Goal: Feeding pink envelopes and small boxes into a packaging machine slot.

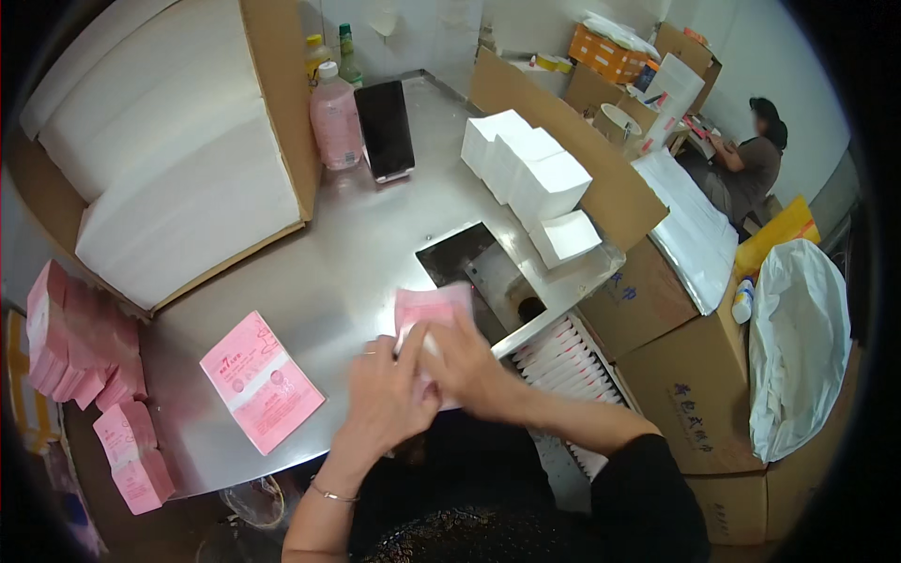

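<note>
Both hands meet at the front edge of the metal table, over a pink printed wrapper (434, 302) with something white at its middle. My left hand (375, 389) has its fingers closed on the near left side of the wrapper, and a ring and a thin bracelet show on that arm. My right hand (462, 368), slightly blurred, presses over the wrapper from the right, its fingers closed on it. Much of the wrapper is hidden beneath the fingers. To the left lies a stack of flat pink wrappers (246, 361) with a white band across it.
A cardboard box of white paper stacks (192, 192) stands back left; more pink bundles (131, 455) are at the left edge. A phone (385, 131) leans near bottles. White tissue stacks (530, 164) flank a table opening (469, 258). Filled packets (563, 361) sit below right. Someone sits far right.
</note>
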`<state>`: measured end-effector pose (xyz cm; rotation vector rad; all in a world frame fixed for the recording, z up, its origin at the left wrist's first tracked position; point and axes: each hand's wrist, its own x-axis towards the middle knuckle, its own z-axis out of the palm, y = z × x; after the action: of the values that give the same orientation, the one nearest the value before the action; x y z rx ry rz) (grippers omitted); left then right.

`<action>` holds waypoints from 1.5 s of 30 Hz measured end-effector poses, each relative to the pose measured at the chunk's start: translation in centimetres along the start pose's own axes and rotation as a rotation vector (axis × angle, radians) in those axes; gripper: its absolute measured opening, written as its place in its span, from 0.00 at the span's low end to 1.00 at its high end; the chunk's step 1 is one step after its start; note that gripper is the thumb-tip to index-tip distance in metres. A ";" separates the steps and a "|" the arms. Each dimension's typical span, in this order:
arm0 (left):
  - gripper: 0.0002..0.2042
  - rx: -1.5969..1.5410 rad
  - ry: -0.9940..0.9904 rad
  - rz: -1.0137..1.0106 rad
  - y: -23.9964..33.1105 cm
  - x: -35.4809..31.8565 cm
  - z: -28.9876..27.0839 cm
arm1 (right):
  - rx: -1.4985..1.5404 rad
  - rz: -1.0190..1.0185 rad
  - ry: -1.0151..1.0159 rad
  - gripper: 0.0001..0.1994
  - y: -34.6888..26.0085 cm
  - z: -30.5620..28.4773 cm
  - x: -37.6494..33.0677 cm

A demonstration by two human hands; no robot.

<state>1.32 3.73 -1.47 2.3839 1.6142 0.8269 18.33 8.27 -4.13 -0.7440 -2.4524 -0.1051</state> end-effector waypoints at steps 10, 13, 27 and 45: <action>0.16 -0.046 0.009 0.015 -0.4 -3.4 -2.3 | -0.038 0.555 -0.422 0.11 8.8 0.7 1.0; 0.07 -0.087 0.144 -0.041 -2.0 -4.7 -3.7 | -0.051 0.616 -0.209 0.06 7.5 -2.0 0.4; 0.16 0.073 0.142 -0.129 -1.8 -3.7 -6.4 | -0.490 0.620 0.228 0.08 16.1 -5.9 -3.8; 0.26 0.203 0.084 -0.070 -1.5 -0.4 1.1 | 0.052 0.068 0.106 0.07 1.7 -2.2 1.1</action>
<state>0.60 4.18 -3.17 2.4373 1.8863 0.7947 19.61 9.67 -1.82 -0.7786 -2.3180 -0.0528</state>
